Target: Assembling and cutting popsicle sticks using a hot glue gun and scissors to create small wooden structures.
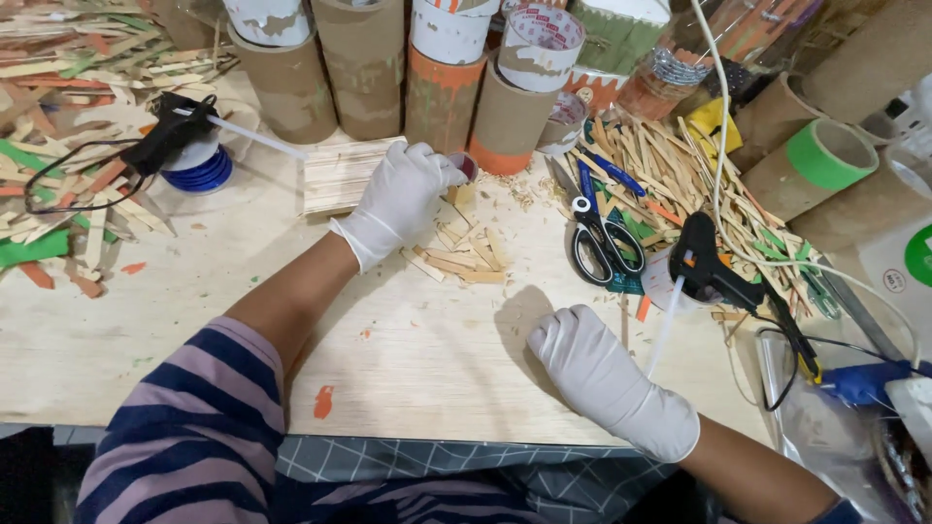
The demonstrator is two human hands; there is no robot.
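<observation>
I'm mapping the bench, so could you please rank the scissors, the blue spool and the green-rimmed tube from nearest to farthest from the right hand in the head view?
From the right hand:
1. Scissors, just above it.
2. Green-rimmed tube, upper right.
3. Blue spool, far left.

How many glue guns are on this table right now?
2. One black glue gun rests on a blue tape roll at far left; the other glue gun lies right of the scissors. More may hide under the stick pile.
</observation>
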